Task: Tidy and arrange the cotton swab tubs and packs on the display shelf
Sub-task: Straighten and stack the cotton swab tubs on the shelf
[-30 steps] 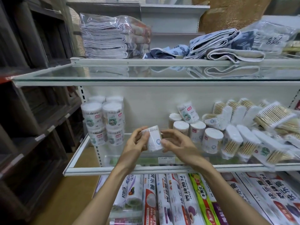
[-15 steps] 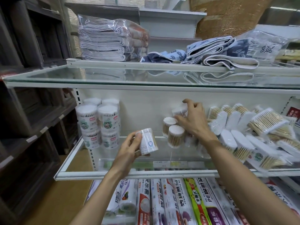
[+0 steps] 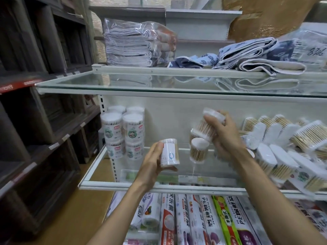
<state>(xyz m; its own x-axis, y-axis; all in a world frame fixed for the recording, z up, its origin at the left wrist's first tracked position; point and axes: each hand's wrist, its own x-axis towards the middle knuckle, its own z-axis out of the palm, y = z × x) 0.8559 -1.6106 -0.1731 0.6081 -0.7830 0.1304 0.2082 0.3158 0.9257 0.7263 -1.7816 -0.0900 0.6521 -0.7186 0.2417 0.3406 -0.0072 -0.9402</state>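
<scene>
Glass display shelf (image 3: 99, 167): stacked swab tubs (image 3: 123, 131) at left, one tub (image 3: 199, 150) centre, flat swab packs (image 3: 276, 149) heaped right.

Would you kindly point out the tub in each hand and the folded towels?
Left-hand tub (image 3: 169, 152), head view, on its white label.
Right-hand tub (image 3: 208, 129), head view, on its clear side.
Folded towels (image 3: 131, 48), head view, wrapped stack's front.

"PE PLASTIC WRAP" is printed on a wrap roll (image 3: 207, 220); "826" is handwritten on a clear bag (image 3: 313, 50).
</scene>
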